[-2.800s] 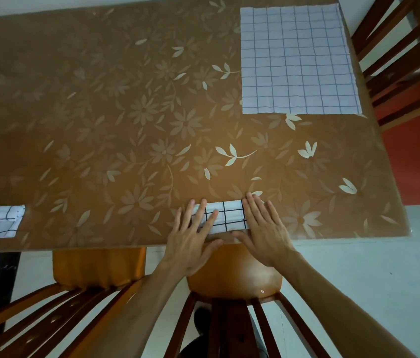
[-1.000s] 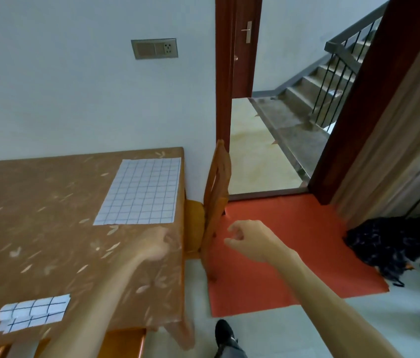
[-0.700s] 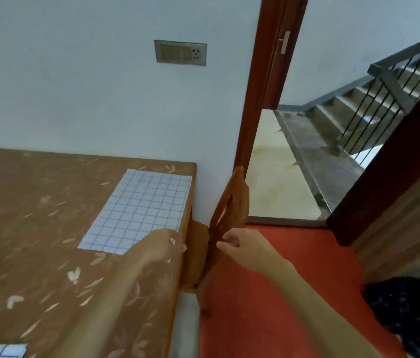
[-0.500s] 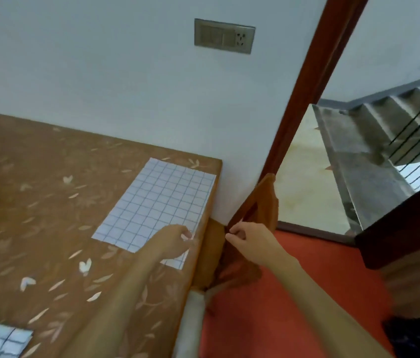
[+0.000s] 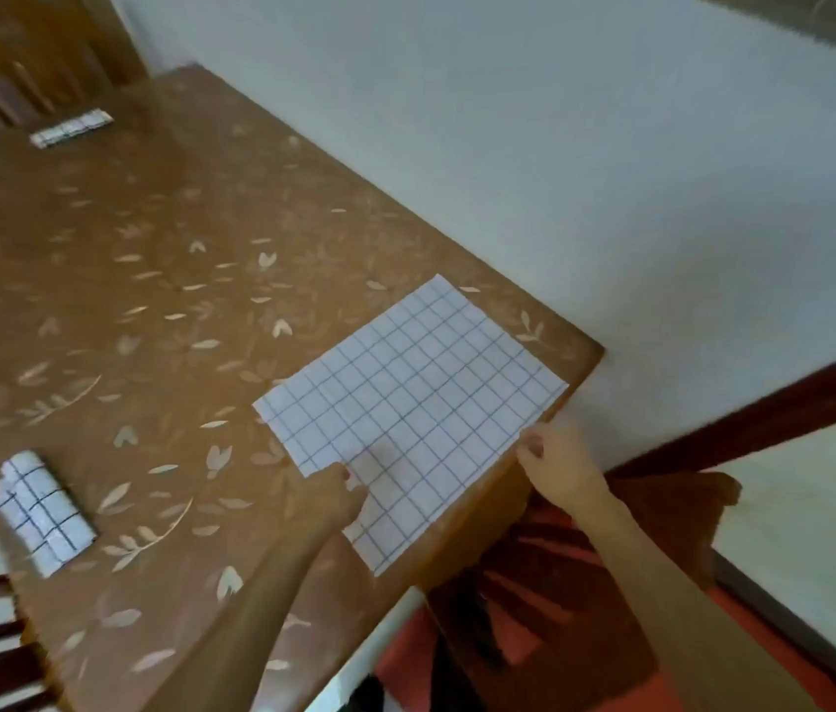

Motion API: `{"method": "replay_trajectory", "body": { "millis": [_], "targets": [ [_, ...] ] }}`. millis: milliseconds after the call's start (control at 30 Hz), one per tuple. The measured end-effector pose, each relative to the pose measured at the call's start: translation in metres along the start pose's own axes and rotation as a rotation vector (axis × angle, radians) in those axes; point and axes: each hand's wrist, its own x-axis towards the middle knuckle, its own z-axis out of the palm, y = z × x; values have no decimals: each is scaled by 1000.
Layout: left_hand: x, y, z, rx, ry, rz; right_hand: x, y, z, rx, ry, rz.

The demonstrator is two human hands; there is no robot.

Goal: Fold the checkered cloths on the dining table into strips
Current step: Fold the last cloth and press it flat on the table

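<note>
"White checkered cloth (image 5: 405,418), thin dark grid: where does it lie?"

"Spread flat on the dining table (image 5: 148,300), its right edge running along the table's rim. One folded strip (image 5: 43,511) lies well to the cloth's left, and a second folded strip (image 5: 71,128) far beyond it."

"And the hands?"

"The left hand (image 5: 328,498) pinches the cloth's near-left edge, fingers curled. Some seem tucked under the fabric, since a shadow shows through. The right hand (image 5: 557,462) pinches the edge at the rim, fingers curled on it. The frame is blurred, so finer detail escapes me."

"What might spoil the fold?"

"Skew, probably. The grips sit on different edges, so an uneven lift would carry the grid crooked. The table looks glossy, so the cloth could slide. Its nearest corner, close to the rim, might slip off toward the chair (image 5: 672,516) below the cloth's right side."
</note>
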Motion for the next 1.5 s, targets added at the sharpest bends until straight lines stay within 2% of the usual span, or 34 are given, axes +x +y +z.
{"method": "replay_trajectory", "body": {
  "millis": [133,300,533,700,867,1000,1100,1233,1400,1500],
  "targets": [
    [37,-4,33,-88,71,-246,68,26,-13,-59,33,17],
    [30,29,42,-167,142,-423,146,57,-28,-175,139,-19],
    [43,41,64,-317,264,-610,192,76,-20,-218,31,59],
    [41,35,70,-246,324,-678,198,74,-16,-43,-33,75],
    [34,23,70,-531,332,-556,169,44,-7,33,-79,-146],
    [16,19,51,-757,415,-460,131,-7,-5,54,-145,-370],
    [-1,12,27,-876,413,-396,96,-50,-7,6,-146,-577],
    [-31,1,-8,-1012,395,-255,38,-107,-7,59,-237,-713],
    [-86,0,-43,-1064,391,-92,-30,-150,3,94,-311,-930],
    [-122,0,-58,-1235,386,-43,-68,-168,10,52,-354,-1058]
  ]
}}
